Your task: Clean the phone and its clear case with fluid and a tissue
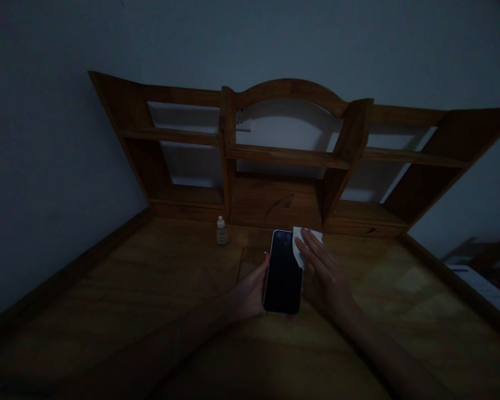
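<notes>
A smartphone [283, 275] with a dark screen is held up over the desk, tilted toward me. My left hand [252, 291] grips it from its left side, the thumb along the edge and the other fingers hidden behind. In my right hand [323, 266] is a white wipe [298, 254], pressed by the fingertips against the phone's upper right edge. Small spots or smudges show near the top of the screen. Behind the phone, a flat rectangular thing [248, 262] lies on the desk, partly covered; its kind is unclear in the dim light.
A small dropper bottle [221, 232] with a white top stands on the wooden desk [170, 278], left of the phone. A wooden shelf unit [287, 158] runs along the back. Raised edges border the desk at both sides. White and dark items [483, 286] sit beyond the right edge.
</notes>
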Action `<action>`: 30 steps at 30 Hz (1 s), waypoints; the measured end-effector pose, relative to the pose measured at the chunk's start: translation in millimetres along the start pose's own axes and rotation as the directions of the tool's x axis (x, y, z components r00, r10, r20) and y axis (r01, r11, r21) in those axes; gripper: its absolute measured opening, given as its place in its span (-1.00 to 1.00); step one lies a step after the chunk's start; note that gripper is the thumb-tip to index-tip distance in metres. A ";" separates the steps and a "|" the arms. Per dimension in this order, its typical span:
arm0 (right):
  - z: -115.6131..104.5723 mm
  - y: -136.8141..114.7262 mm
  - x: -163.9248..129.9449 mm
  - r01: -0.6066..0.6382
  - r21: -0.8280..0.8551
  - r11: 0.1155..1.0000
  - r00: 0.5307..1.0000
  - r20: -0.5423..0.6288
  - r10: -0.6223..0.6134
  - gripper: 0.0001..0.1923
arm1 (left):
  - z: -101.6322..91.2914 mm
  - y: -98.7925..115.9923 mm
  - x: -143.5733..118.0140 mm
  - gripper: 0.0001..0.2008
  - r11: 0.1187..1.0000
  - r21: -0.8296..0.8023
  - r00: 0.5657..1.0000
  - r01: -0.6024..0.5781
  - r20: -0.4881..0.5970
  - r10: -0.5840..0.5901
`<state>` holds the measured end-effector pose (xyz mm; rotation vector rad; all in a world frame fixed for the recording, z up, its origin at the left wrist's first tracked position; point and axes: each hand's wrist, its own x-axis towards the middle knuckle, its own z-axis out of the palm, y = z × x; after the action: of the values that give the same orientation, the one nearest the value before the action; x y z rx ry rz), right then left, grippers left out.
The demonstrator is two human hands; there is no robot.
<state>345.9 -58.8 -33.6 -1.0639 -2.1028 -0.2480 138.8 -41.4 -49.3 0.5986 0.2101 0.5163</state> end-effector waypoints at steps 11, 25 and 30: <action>-11.1 6.6 -0.3 -0.076 0.010 0.997 0.997 -0.022 0.077 -0.16 | 1.2 0.2 -1.2 -0.29 1.000 -0.005 1.000 0.016 0.003 -0.016; -6.7 3.0 4.5 0.011 0.004 1.000 1.000 -0.022 -0.011 -0.24 | -1.5 -0.4 -0.2 -0.33 0.999 0.026 0.999 0.026 0.026 -0.027; -2.5 0.1 4.6 0.021 0.016 1.000 0.999 -0.025 -0.020 -0.29 | -0.3 -0.8 1.3 -0.36 1.000 0.017 1.000 0.018 0.017 -0.018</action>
<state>345.6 -57.1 -28.7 -1.0252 -2.0910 -0.2529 140.2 -41.1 -50.0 0.6172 0.2040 0.4924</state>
